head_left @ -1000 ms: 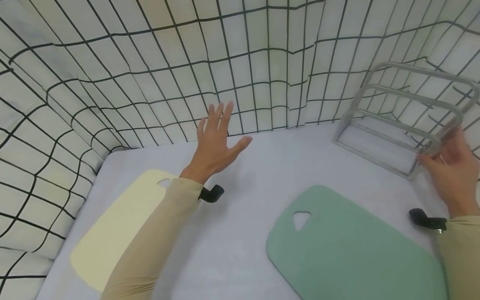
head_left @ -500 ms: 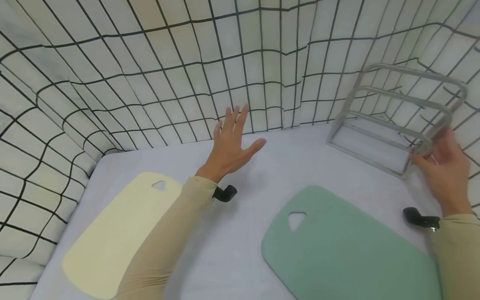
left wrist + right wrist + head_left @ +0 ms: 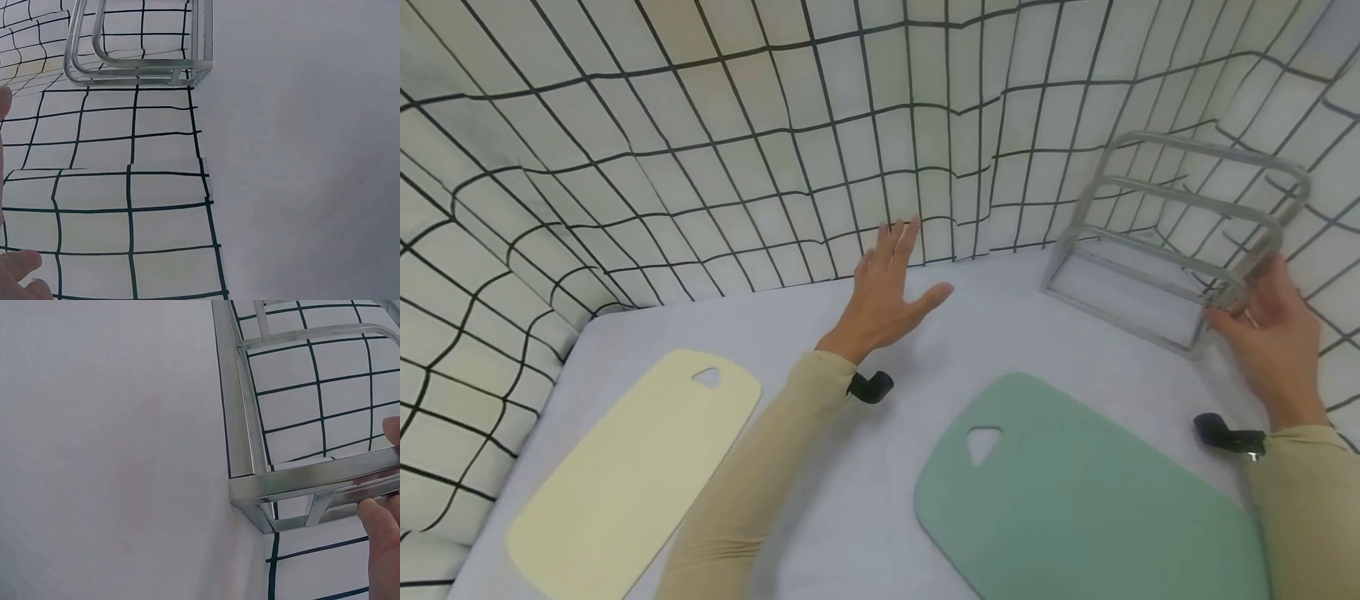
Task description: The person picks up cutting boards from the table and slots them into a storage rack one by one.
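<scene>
A silver metal rack (image 3: pixel 1210 151) with upright loops stands at the back right of the white table. My right hand (image 3: pixel 1273 343) grips its right end; in the right wrist view, thumb and fingers (image 3: pixel 378 522) are on either side of the rack's end frame (image 3: pixel 319 477). Over the table's back part, my left hand (image 3: pixel 880 302) is spread, thumb out to the right, holding nothing. The left wrist view shows the rack (image 3: pixel 150 63) some way off from that hand. A pale yellow cutting board (image 3: pixel 640 467) lies at left, a green cutting board (image 3: pixel 1097 500) at front right.
Fabric walls (image 3: pixel 850 92) with a dark grid pattern enclose the white table (image 3: pixel 820 550) at the back and sides. The left forearm (image 3: pixel 760 475) passes between the two boards. A small black device (image 3: pixel 871 387) sits at the left wrist, another black device (image 3: pixel 1225 433) at the right.
My left hand has moved right, towards the rack, and away from the yellow board, which now shows fully at its handle hole. The right hand stays on the rack; the view shifts slightly.
</scene>
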Tool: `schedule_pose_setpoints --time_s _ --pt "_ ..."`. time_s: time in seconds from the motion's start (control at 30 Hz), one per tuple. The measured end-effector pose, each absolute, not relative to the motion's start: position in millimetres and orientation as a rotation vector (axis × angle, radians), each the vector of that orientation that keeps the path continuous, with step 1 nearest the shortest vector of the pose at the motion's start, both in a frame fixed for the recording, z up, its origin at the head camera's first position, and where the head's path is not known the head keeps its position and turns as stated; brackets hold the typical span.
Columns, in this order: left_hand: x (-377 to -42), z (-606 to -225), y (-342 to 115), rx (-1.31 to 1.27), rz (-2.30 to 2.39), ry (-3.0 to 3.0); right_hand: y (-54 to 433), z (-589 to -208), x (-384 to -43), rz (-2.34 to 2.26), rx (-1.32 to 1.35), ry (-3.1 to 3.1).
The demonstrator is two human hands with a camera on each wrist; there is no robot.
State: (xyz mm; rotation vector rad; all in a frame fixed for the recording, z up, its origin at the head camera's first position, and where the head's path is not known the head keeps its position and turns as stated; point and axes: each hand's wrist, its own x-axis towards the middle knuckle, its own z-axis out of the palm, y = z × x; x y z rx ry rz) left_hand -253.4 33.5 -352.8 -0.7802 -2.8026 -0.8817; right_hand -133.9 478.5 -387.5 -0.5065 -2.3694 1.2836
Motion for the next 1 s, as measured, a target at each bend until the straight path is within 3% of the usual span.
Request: schedule_pose_setpoints --time_s 1.0 --pt "-269.2 -368.4 98.7 -0.916 -1.042 -2.804 487.4 -388.7 -127.9 1.302 -0.403 -2.423"
